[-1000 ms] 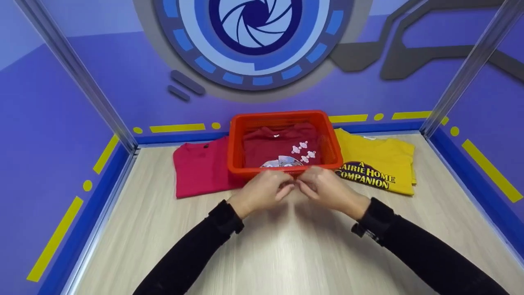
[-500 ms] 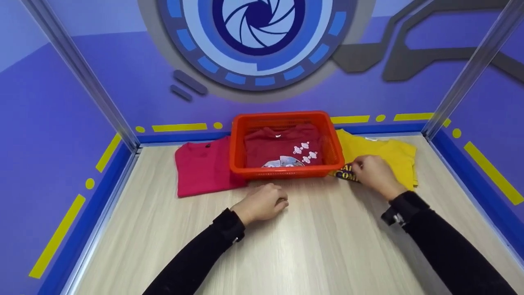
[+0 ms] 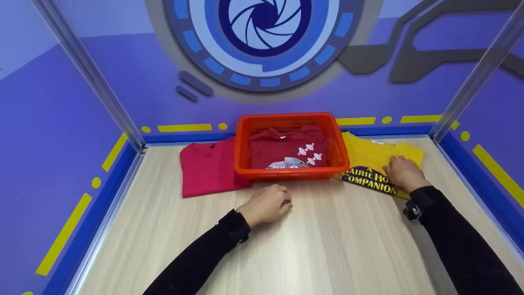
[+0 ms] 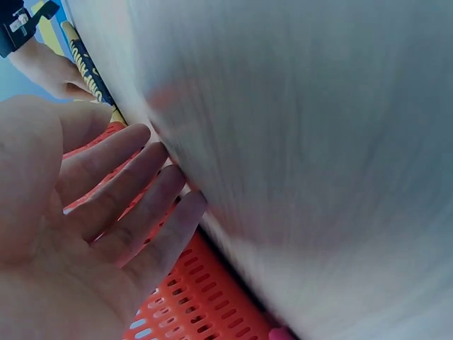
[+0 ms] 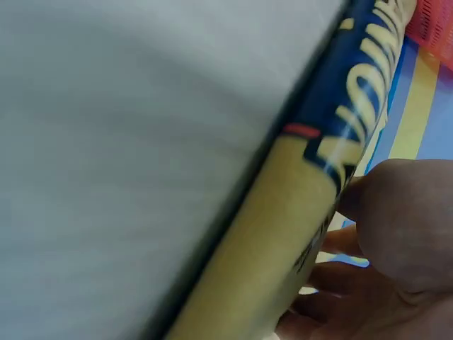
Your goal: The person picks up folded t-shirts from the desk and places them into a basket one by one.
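Observation:
In the head view, a folded dark red T-shirt point(image 3: 270, 153) lies inside the orange basket point(image 3: 286, 174). My left hand point(image 3: 267, 204) rests on the table in front of the basket, fingers loosely bent; the left wrist view shows nothing in its palm point(image 4: 85, 241). Under the basket's right side lies part of a folded yellow T-shirt point(image 3: 368, 153) with dark lettering. My right hand point(image 3: 405, 173) is over the right part of this shirt, fingers touching or just above it. In the right wrist view, those fingers point(image 5: 340, 276) are spread beside the shirt's folded edge, holding nothing visible.
A folded pink-red T-shirt point(image 3: 208, 168) lies left of the basket, partly behind its side. The wooden table point(image 3: 319, 246) is bounded by a patterned back wall point(image 3: 262, 98) and side walls with metal corner posts.
Both hands were together at the basket's front rim. My right hand has moved right onto the yellow T-shirt, then farther right. My left hand has drawn back slightly to the table.

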A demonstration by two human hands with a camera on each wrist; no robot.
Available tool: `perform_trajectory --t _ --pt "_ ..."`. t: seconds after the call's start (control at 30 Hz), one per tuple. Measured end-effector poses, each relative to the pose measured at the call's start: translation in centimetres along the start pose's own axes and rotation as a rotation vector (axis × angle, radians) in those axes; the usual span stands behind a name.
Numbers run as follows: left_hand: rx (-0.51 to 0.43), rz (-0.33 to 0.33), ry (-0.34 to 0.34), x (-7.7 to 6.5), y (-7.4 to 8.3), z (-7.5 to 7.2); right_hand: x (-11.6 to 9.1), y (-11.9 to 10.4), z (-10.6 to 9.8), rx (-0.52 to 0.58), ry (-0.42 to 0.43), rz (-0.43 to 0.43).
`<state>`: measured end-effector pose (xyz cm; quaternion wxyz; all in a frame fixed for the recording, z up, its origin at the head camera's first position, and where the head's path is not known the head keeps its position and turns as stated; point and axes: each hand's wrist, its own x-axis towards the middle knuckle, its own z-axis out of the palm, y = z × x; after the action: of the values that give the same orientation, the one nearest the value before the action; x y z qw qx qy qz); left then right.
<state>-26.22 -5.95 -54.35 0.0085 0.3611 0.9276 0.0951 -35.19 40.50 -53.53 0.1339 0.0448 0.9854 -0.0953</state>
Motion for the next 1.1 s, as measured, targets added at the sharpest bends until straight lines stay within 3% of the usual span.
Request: perform_trajectory --t 0.1,0.4,0.5,0.63,0.73,0.87,1.0,1.1 --pt "0.005 -0.009 0.005 0.1 0.2 0.3 -0.7 0.9 -0.3 -0.008 -0.028 -0.031" --pt "0.016 -0.034 -0.010 0.5 1.3 -0.5 -3.9 2.2 -0.9 0.026 -0.073 -0.160" --pt "-0.061 -0.030 -0.035 1.7 2.8 -0.9 -5.2 2.4 -0.7 0.061 -0.073 -0.192" --pt "-0.116 0.048 -0.064 4.4 5.7 -0.7 -6.7 2.5 -0.3 0.095 -0.079 -0.196" --pt "-0.039 0.108 -0.081 6.6 7.9 0.2 -7.4 2.2 0.1 0.108 -0.077 -0.210" --pt "0.073 0.111 -0.139 8.7 10.2 1.3 -8.1 1.3 0.6 0.112 -0.063 -0.279" --pt "0.139 0.089 -0.225 9.9 11.5 2.1 -9.1 0.8 0.7 0.107 -0.067 -0.301" --pt "0.195 0.110 -0.239 10.4 12.3 2.1 -9.8 0.6 0.5 0.104 -0.064 -0.288"
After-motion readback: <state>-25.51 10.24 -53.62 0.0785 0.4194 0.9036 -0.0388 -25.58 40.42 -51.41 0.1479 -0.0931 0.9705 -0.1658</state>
